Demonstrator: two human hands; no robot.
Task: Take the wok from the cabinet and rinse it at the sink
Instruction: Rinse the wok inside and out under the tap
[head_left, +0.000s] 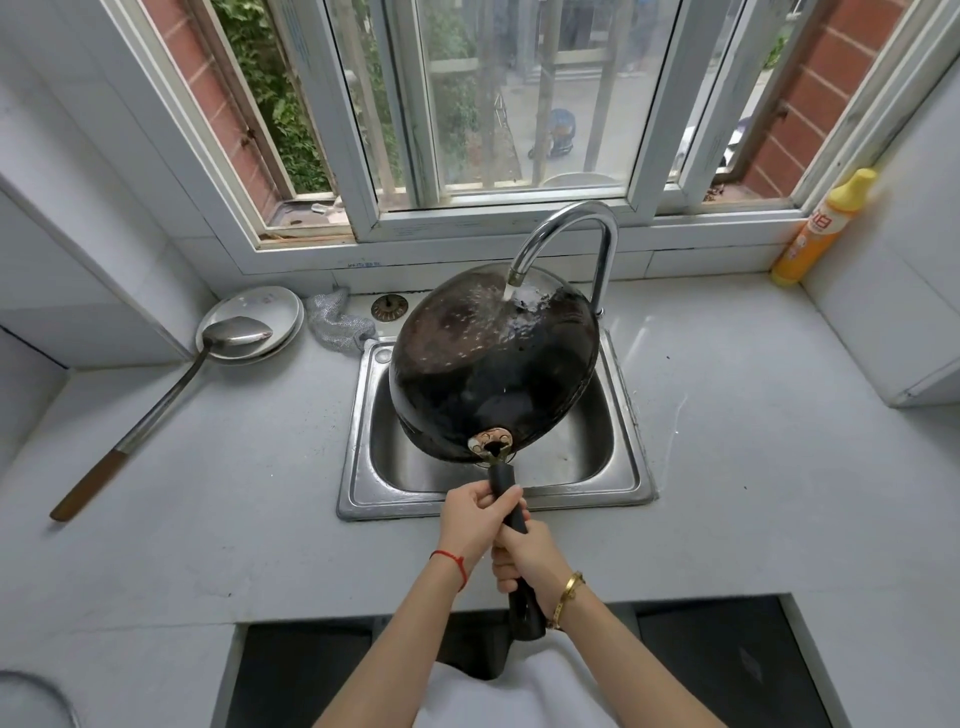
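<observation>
While water streams from the curved chrome faucet (566, 234) onto its upper rim, the round black metal wok (493, 364) hangs tilted over the square stainless-steel sink (358, 467), its hollow turned toward us and beaded with droplets. We see its long black handle (511, 512) running back toward the person, and both hands are on it. The left hand (475, 519) grasps the handle close to the pan, fingers curled round it, a red string at the wrist. The right hand (524, 558) sits just behind it, its grip clenched round the handle lower down, a gold bangle at that wrist. The handle's end pokes out past the right wrist.

Moving outward, we find the sink set in a pale grey desk (753, 467). Behind the sink's left corner lies a crumpled silvery metal scouring pad (335, 322), with a round drain plug (389, 306) just beside it. Further left are stacked white plates (260, 306), and a long steel ladle with a brown wooden handle (156, 410) rests its bowl on them. At the far right, by the wall, stands a yellow-and-orange plastic detergent bottle (821, 228). Above it all runs a white-framed window (519, 104).
</observation>
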